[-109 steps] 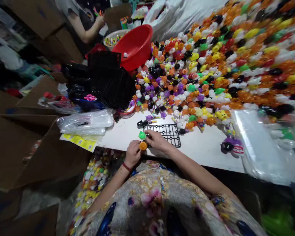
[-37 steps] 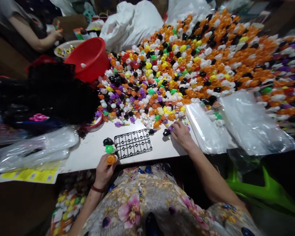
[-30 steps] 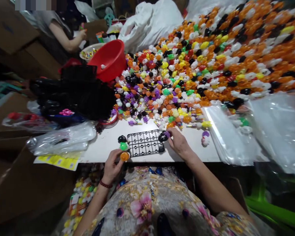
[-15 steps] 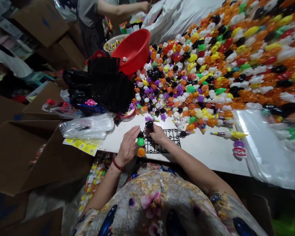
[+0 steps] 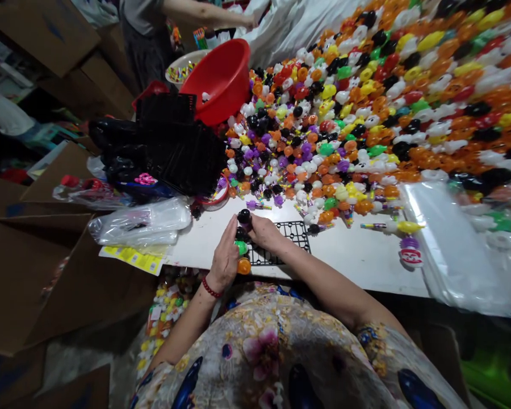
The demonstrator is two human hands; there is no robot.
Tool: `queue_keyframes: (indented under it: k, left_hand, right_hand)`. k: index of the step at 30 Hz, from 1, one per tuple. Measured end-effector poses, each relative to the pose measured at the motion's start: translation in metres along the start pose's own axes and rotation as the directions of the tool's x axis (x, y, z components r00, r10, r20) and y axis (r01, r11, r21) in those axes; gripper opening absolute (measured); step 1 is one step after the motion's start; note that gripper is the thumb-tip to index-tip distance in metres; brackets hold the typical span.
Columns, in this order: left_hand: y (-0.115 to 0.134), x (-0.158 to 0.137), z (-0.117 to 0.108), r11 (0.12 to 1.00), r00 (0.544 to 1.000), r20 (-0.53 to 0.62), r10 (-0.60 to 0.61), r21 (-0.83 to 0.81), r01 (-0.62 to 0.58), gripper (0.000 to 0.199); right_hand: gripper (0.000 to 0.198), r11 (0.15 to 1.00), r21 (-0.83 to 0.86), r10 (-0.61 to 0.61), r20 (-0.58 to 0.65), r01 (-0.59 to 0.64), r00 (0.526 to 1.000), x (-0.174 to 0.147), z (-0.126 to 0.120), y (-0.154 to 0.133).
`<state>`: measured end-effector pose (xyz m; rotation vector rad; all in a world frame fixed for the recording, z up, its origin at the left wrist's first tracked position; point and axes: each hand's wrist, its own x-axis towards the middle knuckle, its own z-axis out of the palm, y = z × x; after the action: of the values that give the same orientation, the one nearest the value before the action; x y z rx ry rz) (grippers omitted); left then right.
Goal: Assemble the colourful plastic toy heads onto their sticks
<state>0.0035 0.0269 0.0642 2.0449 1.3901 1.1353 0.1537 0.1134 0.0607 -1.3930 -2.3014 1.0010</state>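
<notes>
My right hand point(image 5: 266, 234) is closed around a small black-topped plastic toy point(image 5: 244, 216), held upright at the far end of a short row. In that row, a black-topped toy point(image 5: 241, 233), a green-topped toy point(image 5: 241, 247) and an orange-topped toy point(image 5: 244, 266) line the left side of a black plastic grid point(image 5: 296, 232). My left hand point(image 5: 225, 257), with a red bead bracelet, lies along the row's left side, its fingers stretched out and touching the toys. Its thumb is hidden. The right hand and forearm cover part of the grid.
A large heap of colourful plastic toys point(image 5: 323, 130) covers the table's back and right. Clear plastic bags point(image 5: 455, 244) lie right, more bags point(image 5: 140, 221) left. Black grids point(image 5: 187, 153) are stacked near a red basin point(image 5: 221, 79). Open cardboard boxes point(image 5: 21, 272) stand left; a co-worker's arm point(image 5: 208, 14) reaches behind.
The right hand has moved left with the black-topped toy, bringing it to the row beside the left fingertips. The camera view has shifted slightly.
</notes>
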Motion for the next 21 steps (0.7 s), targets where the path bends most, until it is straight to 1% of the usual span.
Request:
queue_keyframes:
  k: [3, 5, 8, 11, 14, 17, 19, 21]
  left_hand:
    - [-0.001, -0.002, 0.007, 0.991, 0.995, -0.029, -0.098, -0.096, 0.095, 0.068]
    - [-0.004, -0.002, 0.009, 0.971, 0.99, -0.039, -0.136, -0.205, 0.125, 0.067]
    - [-0.009, 0.003, 0.009, 0.912, 0.981, -0.029, -0.192, -0.374, 0.168, 0.065]
    - [-0.01, 0.011, 0.007, 0.837, 0.954, -0.007, -0.301, -0.481, 0.26, 0.067]
    - [-0.007, 0.016, 0.006, 0.782, 0.925, 0.022, -0.379, -0.528, 0.332, 0.072]
    - [-0.006, 0.02, 0.006, 0.754, 0.906, 0.039, -0.421, -0.541, 0.373, 0.076]
    - [-0.006, 0.023, 0.005, 0.771, 0.903, -0.014, -0.429, -0.527, 0.358, 0.077]
    - [-0.005, 0.022, 0.001, 0.83, 0.917, -0.089, -0.389, -0.466, 0.307, 0.076]
  right_hand:
    - [0.022, 1.0, -0.023, -0.011, 0.003, 0.011, 1.0, 0.001, 0.0, -0.002]
    - [0.02, 0.999, -0.045, -0.016, 0.009, 0.016, 1.0, 0.002, 0.001, -0.002]
    - [0.015, 0.998, -0.054, -0.043, 0.012, 0.044, 0.999, 0.005, 0.006, 0.003]
    - [0.012, 0.996, -0.024, -0.082, -0.009, 0.082, 0.997, 0.006, 0.012, 0.01]
    - [0.009, 0.996, 0.008, -0.088, -0.029, 0.088, 0.996, 0.007, 0.018, 0.013]
    - [0.009, 0.993, 0.013, -0.118, -0.033, 0.119, 0.992, 0.009, 0.023, 0.012]
    - [0.007, 0.992, 0.017, -0.127, -0.044, 0.128, 0.991, 0.011, 0.024, 0.012]
    - [0.01, 0.99, 0.034, -0.131, -0.078, 0.134, 0.988, 0.007, 0.021, 0.016]
